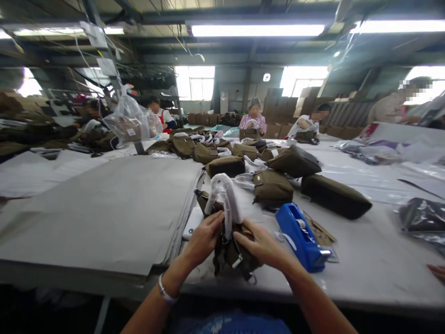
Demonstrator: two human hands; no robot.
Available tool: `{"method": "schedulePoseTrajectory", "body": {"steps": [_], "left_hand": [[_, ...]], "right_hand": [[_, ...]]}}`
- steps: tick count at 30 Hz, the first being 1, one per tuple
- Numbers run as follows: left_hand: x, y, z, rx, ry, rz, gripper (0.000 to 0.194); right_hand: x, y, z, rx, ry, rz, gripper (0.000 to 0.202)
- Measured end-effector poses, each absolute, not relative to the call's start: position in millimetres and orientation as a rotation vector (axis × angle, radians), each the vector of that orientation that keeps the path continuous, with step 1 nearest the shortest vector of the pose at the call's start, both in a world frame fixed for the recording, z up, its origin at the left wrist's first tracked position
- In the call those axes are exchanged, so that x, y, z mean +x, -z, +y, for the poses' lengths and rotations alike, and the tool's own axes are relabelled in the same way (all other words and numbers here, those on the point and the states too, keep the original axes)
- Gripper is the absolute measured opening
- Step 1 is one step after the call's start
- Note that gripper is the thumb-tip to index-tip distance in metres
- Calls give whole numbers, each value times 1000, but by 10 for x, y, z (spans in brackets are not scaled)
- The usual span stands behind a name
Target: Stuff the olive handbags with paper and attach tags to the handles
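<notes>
An olive-brown bag (pixel 243 256) with handles (pixel 229 199) wrapped in white stands at the table's front edge, a zipper pull and metal rings showing on its near side. My left hand (pixel 206 234) is on the bag's left side, its fingers bent against the top beside the wrapped handles. My right hand (pixel 259 241) grips the bag's upper right side, thumb toward the near face. The undersides of both hands' fingertips are partly hidden by the bag. A white phone-like object (pixel 193 223) lies just left of the bag.
A blue tape dispenser (pixel 301 236) stands to the right, by brown tags (pixel 320 232). Large paper sheets (pixel 104 208) are stacked left. More olive bags (pixel 273 187) lie beyond. Plastic-wrapped dark items (pixel 422 218) are far right, near another person's hand (pixel 436 271). Several people sit or stand behind.
</notes>
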State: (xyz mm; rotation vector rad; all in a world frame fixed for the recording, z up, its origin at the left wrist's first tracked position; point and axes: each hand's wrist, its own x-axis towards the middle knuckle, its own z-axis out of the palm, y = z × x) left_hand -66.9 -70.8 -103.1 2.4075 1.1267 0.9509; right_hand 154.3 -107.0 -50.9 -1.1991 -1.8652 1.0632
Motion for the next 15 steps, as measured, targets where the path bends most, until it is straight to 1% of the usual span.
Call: {"method": "schedulePoseTrajectory", "body": {"steps": [3, 6, 10, 13, 15], "left_hand": [[-548, 1022, -672, 2485, -881, 1124, 51], [-514, 974, -572, 2545, -801, 1094, 49], [-618, 906, -369, 2579, -713, 1089, 41], [-690, 835, -277, 2647, -595, 996, 33], [-700, 741, -291, 2737, -546, 927, 26]], "right_hand": [[1556, 471, -1210, -1277, -1066, -1912, 55], [1639, 454, -1131, -1396, -947, -1957, 59], [1817, 558, -867, -1518, -756, -1874, 60], [1964, 629, -714, -1478, -798, -1762, 52], [2067, 608, -647, -1412, -946, -1598, 53]]}}
